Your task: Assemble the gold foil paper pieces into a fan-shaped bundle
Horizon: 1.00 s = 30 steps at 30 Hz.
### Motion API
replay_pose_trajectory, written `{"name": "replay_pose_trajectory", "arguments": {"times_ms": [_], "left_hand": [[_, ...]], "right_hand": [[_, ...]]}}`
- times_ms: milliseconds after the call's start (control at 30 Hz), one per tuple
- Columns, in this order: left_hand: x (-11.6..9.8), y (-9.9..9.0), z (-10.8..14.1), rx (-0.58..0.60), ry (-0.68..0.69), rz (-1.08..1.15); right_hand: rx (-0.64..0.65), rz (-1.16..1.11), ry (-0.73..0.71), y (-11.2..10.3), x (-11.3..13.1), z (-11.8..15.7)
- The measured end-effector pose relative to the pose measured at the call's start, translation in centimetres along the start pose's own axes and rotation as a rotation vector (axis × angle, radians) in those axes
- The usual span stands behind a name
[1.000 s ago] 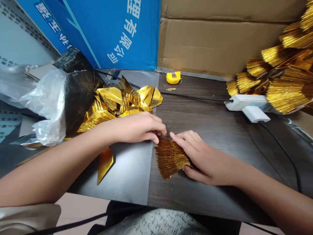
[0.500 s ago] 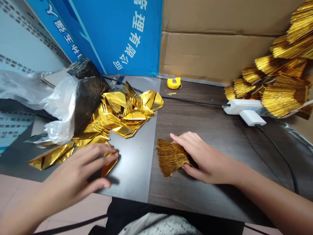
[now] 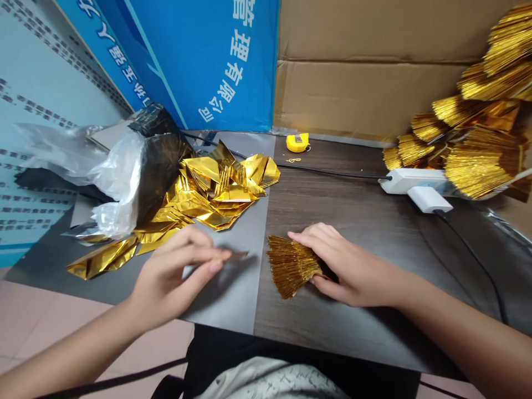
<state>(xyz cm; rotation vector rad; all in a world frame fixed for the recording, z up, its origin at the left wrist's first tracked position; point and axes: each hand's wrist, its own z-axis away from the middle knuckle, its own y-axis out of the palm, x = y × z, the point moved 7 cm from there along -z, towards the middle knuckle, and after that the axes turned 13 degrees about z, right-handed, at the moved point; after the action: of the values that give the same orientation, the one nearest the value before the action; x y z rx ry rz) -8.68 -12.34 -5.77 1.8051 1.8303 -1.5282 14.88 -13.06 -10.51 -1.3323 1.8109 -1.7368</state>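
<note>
My left hand (image 3: 183, 271) hovers over the grey part of the table, thumb and index finger pinched on a folded gold foil piece (image 3: 239, 255) seen edge-on and blurred. Behind it lies a loose heap of folded gold foil pieces (image 3: 187, 199). My right hand (image 3: 332, 263) is wrapped round a stack of gold foil pieces (image 3: 291, 266), whose pleated edges fan out to the left on the dark wood surface. The lower end of that stack is hidden under my palm.
A plastic bag (image 3: 120, 183) leans beside the heap. Further back sit a yellow tape measure (image 3: 297, 143) and a black cable (image 3: 332, 173) running to a white power strip (image 3: 415, 182). Fanned gold bundles (image 3: 477, 160) are piled at right. Cardboard (image 3: 353, 94) stands behind.
My left hand has moved right, away from the heap, lifting a folded gold foil piece in a pinch. My right hand stays on the stack. The view has shifted slightly.
</note>
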Motion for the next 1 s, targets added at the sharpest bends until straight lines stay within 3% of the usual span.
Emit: {"name": "replay_pose_trajectory", "arguments": {"times_ms": [100, 233, 300, 400, 500, 800, 1000], "left_hand": [[0.9, 1.7, -4.5, -0.116, 0.045, -0.018], [1.9, 4.8, -8.9, -0.063, 0.107, -0.069], [2.8, 6.2, -10.0, 0.008, 0.059, -0.063], [4.4, 8.3, -9.9, 0.151, -0.066, 0.007], [4.9, 9.6, -9.1, 0.239, -0.061, 0.064], [4.9, 9.6, -8.4, 0.412, 0.042, 0.137], [4.8, 9.6, -8.4, 0.458, 0.057, 0.16]], "right_hand": [[-0.006, 0.004, -0.001, -0.1, 0.1, -0.1], [-0.017, 0.006, -0.003, -0.1, 0.0, 0.0], [-0.018, 0.007, -0.008, -0.1, 0.0, 0.2], [-0.037, 0.004, -0.01, -0.2, 0.0, 0.3], [-0.035, 0.005, -0.004, -0.3, 0.0, 0.3], [0.0, 0.146, 0.081, -0.1, -0.3, 0.6], [0.03, 0.077, 0.076, 0.0, -0.2, 0.1]]}}
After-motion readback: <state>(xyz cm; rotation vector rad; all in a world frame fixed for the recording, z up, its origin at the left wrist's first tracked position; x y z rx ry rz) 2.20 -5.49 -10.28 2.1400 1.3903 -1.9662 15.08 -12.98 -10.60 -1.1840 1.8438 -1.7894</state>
